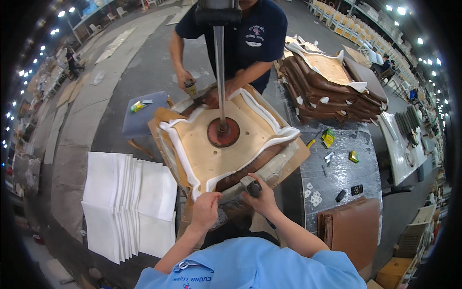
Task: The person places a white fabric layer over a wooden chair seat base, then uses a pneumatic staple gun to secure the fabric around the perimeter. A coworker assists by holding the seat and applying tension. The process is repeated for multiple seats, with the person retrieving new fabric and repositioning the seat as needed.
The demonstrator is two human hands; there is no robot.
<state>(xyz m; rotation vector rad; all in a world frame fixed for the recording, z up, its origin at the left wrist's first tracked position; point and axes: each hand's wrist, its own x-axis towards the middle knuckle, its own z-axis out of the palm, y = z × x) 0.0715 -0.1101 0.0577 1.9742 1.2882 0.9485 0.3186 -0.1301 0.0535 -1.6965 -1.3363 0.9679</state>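
Observation:
A square wooden seat panel (192,139) lies bottom up, edged with white padding (180,154) and brown leather cover (250,166). A metal post with a round red pressing disc (232,137) bears on its middle. My right hand (264,200) is wrapped round a dark staple gun (251,185) at the seat's near side. Beside the seat's near corner, my left hand (206,209) is closed in a pinch at the cover's edge; what lies between its fingertips is mostly hidden. Across from me, a co-worker's hand (184,79) holds another staple gun (191,90).
White padding sheets (115,202) are stacked at left, near a blue stool (142,115) carrying a small package. To the right, a plastic-covered table (337,168) bears small boxes and brown leather pieces (353,226). Brown covered seats (322,86) are piled at the far right.

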